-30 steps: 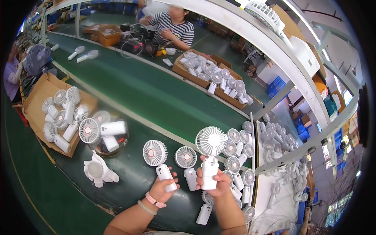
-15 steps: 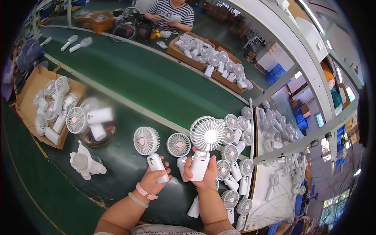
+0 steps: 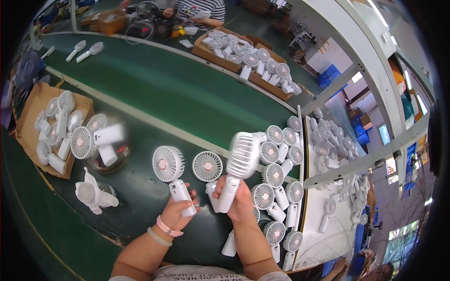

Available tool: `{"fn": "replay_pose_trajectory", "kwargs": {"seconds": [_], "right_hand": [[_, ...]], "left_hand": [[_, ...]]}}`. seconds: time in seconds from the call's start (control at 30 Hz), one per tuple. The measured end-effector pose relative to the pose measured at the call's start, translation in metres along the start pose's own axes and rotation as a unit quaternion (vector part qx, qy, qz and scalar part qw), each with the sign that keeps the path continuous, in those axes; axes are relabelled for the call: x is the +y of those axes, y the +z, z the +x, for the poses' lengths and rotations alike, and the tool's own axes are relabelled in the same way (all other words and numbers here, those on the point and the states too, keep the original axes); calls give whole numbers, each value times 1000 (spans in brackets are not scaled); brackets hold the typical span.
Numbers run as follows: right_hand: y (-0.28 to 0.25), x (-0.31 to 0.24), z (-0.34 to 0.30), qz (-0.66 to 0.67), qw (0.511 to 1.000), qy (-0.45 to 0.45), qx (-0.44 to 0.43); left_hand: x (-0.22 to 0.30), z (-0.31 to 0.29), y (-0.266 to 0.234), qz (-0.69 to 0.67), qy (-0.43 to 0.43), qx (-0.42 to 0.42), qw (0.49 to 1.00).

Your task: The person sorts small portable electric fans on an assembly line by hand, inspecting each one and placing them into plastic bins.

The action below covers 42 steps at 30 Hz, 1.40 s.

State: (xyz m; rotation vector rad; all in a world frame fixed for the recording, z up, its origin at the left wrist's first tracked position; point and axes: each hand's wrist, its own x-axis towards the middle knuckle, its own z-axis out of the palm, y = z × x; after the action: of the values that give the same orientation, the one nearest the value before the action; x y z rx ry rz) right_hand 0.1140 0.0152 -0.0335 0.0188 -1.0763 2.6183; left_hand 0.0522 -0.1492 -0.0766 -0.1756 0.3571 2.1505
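My left hand is closed around the handle of a white handheld fan, its round grille facing up with a copper-coloured centre. In my right hand a second white handheld fan stands upright, turned edge-on, its grille slightly blurred. Between the two lies another handheld fan, its handle partly behind my right fingers. Several more white fans lie in rows on the dark green table just right of my right hand.
At left, a cardboard box holds fans, beside a round container with fans on top and a white plastic-wrapped object. Across the green belt are boxed fans and a person in a striped shirt. A white side table carries many fans.
The fan in my right hand has turned from facing me to edge-on, showing the side of its head and handle. My left hand keeps its fan. The whole view has shifted slightly.
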Motion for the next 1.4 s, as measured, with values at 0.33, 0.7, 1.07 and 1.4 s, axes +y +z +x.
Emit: {"fn": "replay_pose_trajectory", "kwargs": {"seconds": [0.33,0.7,1.07,1.4], "right_hand": [[22,-2,-3,-208,967,-4,150],[16,-1,-2,-198,963,-20,181],[14,2,-3,-174,972,-28,158],[12,3,-7,-190,969,-29,153]], "left_hand": [[5,-1,5,10,-11,2,1000],[-1,0,5,19,-8,2,1000],[0,-1,6,25,-9,-5,1000],[-1,0,4,20,-16,-7,1000]]}}
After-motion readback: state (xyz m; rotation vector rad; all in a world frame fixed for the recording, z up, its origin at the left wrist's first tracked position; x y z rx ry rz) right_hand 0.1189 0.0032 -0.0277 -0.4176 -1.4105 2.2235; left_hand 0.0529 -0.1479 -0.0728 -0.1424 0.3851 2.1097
